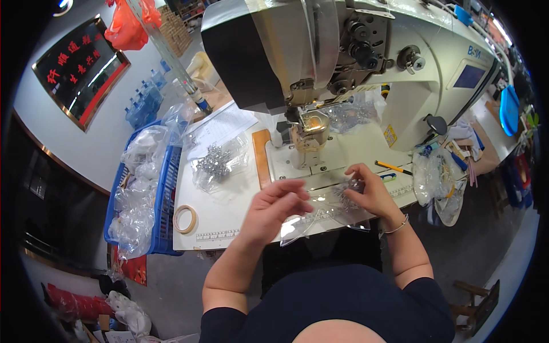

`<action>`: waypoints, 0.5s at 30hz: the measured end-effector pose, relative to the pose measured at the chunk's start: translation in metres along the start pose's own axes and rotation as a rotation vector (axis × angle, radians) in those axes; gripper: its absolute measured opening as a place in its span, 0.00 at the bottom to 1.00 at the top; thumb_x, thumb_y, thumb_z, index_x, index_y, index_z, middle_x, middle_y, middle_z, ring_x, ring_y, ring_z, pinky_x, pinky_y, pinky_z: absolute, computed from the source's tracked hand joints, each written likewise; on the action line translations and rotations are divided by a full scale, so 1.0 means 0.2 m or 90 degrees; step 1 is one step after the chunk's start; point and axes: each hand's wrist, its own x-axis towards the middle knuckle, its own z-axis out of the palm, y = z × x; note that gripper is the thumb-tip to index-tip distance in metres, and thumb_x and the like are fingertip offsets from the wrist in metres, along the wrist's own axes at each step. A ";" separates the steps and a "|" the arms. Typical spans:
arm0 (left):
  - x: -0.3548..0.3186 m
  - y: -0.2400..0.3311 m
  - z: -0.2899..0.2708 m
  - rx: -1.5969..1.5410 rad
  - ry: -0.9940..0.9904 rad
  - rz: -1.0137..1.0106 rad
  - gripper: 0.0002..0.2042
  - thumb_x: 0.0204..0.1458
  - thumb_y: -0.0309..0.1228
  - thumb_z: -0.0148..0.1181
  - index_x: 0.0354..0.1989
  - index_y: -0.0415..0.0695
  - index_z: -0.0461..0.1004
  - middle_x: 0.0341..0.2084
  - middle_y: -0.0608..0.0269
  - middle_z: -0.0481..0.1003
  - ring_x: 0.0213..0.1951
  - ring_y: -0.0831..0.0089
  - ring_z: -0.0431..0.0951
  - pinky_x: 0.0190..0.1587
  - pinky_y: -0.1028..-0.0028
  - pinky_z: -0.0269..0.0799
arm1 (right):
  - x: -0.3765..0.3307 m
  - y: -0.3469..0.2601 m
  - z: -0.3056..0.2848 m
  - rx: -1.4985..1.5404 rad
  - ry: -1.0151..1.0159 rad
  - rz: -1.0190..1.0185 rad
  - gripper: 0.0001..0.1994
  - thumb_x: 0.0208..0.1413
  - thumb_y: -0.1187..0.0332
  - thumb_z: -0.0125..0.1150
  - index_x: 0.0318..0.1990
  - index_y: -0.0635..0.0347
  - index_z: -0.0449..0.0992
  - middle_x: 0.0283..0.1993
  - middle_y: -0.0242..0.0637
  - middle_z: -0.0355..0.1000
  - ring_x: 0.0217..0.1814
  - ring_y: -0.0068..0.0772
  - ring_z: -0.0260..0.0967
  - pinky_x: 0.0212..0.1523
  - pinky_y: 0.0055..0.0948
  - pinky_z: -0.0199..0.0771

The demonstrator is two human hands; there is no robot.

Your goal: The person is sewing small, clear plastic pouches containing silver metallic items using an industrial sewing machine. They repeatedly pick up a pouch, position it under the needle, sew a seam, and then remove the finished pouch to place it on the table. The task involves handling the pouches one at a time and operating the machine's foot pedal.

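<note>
In the head view my left hand [277, 208] is over the front edge of the white sewing machine table, fingers loosely bent and apart, with nothing visible in them. My right hand [370, 191] is to its right, index finger and thumb apart in a curve; its other fingers are partly hidden. Beneath and between both hands is a clear plastic bag [311, 222], partly overhanging the table edge. Small dark metal pieces [349, 197] show beside my right thumb. Just beyond the hands is the sewing machine's needle area [309, 128].
At left on the table are a clear bag of small metal parts [216, 163], a tape roll [185, 219] and printed paper [229, 128]. A wooden strip [261, 157] lies by the machine. A blue basket [166, 220] holds plastic bags. A yellow pencil [393, 167] is at right.
</note>
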 end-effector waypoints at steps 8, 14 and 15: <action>0.07 -0.25 -0.04 0.204 0.050 -0.050 0.09 0.51 0.21 0.57 0.41 0.33 0.70 0.31 0.54 0.76 0.34 0.70 0.78 0.37 0.75 0.76 | 0.02 -0.01 0.18 0.221 -0.055 0.050 0.18 0.38 0.74 0.69 0.38 0.64 0.69 0.35 0.33 0.71 0.37 0.22 0.68 0.38 0.22 0.69; 0.07 -0.29 -0.07 0.240 0.099 -0.059 0.09 0.51 0.21 0.57 0.40 0.32 0.70 0.30 0.56 0.75 0.33 0.72 0.78 0.37 0.76 0.76 | 0.02 -0.04 0.19 0.453 -0.169 0.166 0.15 0.45 0.77 0.63 0.42 0.66 0.71 0.37 0.35 0.72 0.39 0.22 0.69 0.42 0.21 0.69; 0.07 -0.28 -0.07 0.247 0.099 -0.058 0.09 0.51 0.21 0.57 0.40 0.32 0.70 0.30 0.56 0.75 0.33 0.73 0.77 0.37 0.76 0.76 | 0.03 -0.04 0.18 0.485 -0.193 0.187 0.15 0.45 0.76 0.62 0.43 0.66 0.71 0.38 0.35 0.73 0.39 0.22 0.70 0.43 0.21 0.69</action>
